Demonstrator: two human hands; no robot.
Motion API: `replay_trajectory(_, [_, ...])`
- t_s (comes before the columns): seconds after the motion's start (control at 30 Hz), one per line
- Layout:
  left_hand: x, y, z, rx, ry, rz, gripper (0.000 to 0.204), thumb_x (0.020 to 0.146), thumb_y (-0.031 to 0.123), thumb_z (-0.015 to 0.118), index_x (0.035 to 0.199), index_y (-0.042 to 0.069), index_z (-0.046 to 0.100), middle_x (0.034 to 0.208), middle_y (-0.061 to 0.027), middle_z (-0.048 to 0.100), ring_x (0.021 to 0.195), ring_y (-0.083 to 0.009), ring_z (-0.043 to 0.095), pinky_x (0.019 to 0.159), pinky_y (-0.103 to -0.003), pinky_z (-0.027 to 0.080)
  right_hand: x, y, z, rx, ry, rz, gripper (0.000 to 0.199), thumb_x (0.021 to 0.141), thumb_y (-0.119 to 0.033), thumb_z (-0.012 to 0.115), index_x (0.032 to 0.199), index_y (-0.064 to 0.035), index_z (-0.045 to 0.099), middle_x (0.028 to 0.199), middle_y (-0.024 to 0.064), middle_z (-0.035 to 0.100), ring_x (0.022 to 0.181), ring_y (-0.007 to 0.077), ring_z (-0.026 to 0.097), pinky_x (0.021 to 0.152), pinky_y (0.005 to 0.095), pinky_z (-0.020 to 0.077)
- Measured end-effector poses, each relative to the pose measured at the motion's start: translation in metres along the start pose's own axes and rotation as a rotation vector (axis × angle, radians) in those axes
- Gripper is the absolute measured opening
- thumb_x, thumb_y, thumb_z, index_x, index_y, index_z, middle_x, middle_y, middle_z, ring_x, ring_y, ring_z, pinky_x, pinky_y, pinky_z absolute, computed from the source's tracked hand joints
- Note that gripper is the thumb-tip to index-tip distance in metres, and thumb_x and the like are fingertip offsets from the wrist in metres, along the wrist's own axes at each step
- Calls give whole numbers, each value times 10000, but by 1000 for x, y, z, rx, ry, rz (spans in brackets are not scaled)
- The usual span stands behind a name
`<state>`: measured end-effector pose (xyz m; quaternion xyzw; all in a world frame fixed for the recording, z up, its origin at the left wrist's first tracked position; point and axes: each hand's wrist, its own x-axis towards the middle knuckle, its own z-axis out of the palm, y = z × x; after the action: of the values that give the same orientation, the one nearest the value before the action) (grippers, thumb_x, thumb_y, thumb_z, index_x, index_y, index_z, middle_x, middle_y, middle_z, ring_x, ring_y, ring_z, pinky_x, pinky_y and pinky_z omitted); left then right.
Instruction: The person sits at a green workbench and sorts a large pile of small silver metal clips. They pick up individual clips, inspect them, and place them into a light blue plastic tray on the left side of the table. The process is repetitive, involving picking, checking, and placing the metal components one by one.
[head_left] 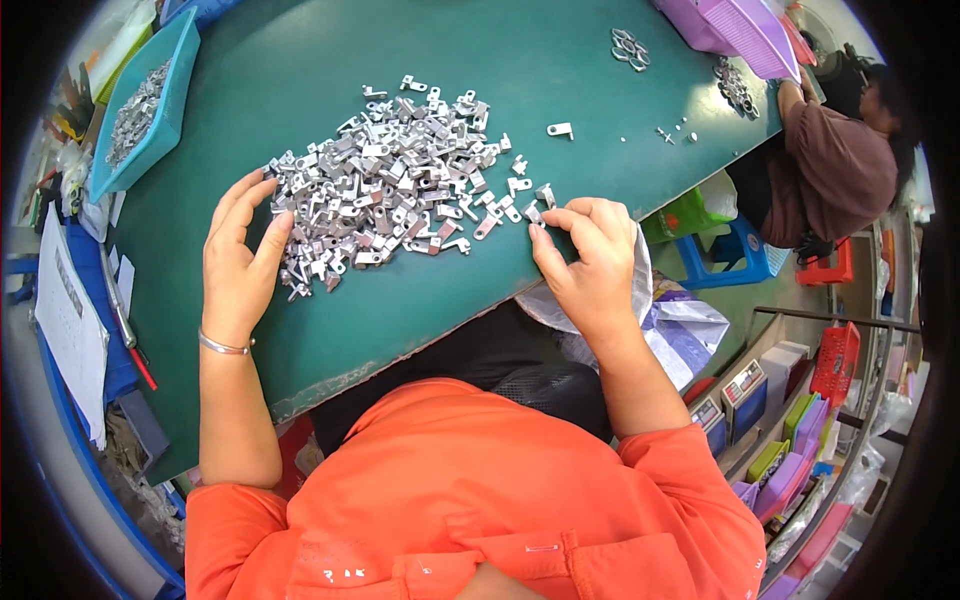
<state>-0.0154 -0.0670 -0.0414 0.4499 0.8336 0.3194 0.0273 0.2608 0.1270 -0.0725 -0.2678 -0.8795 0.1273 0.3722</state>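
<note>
A heap of small silvery metal brackets (pixel 375 185) lies on the green tabletop, many with a hole through one end. Along the heap's left edge rests my left hand (pixel 240 240), its thumb and fingers apart and nothing held between them; its fingertips touch the outermost pieces. At the right edge of the heap, my right hand (pixel 590 260) is closed in a pinch, thumb and forefinger at a small metal bracket (pixel 533 213). Just beyond these fingertips stands another bracket (pixel 545 195). A single bracket (pixel 561 130) lies apart, farther to the right.
A turquoise basket (pixel 178 110) of small metal parts stands at the far left. Toward the far right are a purple basket (pixel 735 35), flower-shaped metal pieces (pixel 630 50) and a seated person (pixel 835 160). A white sack (pixel 640 280) hangs by the near table edge (pixel 400 352).
</note>
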Motion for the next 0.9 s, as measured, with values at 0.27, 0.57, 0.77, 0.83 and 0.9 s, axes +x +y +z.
replay_trajectory(0.27, [-4,-7,0,-7,-17,-5,365,909,181,648,1242,35,625,1383,-123,558,1302,-273,507,1090,-371,370,-2,19,-19,157,33,-87,147,725,-2,772,838,-42,687,840,64,669,761,246,617,678,356,461])
replay_trajectory(0.57, [-2,-6,-2,-31,-28,-15,356,905,180,643,1226,26,628,1383,-130,555,1302,-281,504,1094,-373,362,28,10,-3,124,-154,124,125,728,-109,786,817,-69,707,826,54,619,809,256,586,717,368,448])
replay_trajectory(0.77, [-3,-7,1,-54,8,-20,355,876,161,672,1206,33,640,1364,-140,563,1273,-292,528,1077,-379,389,39,36,-26,214,-237,-25,82,766,-46,735,845,-49,714,855,77,667,819,279,624,748,376,479])
replay_trajectory(0.83, [-2,-5,0,-70,7,-27,354,877,166,670,1203,31,639,1364,-140,563,1274,-294,527,1078,-381,388,49,41,-28,193,-227,-57,92,789,-22,709,881,-26,711,866,92,671,827,288,625,766,376,490])
replay_trajectory(0.9, [-3,-6,0,-70,4,-28,352,877,167,669,1201,33,639,1364,-139,563,1273,-294,527,1077,-381,389,61,45,-16,119,-133,-7,173,794,-20,700,967,-19,697,929,123,648,887,311,607,805,381,486])
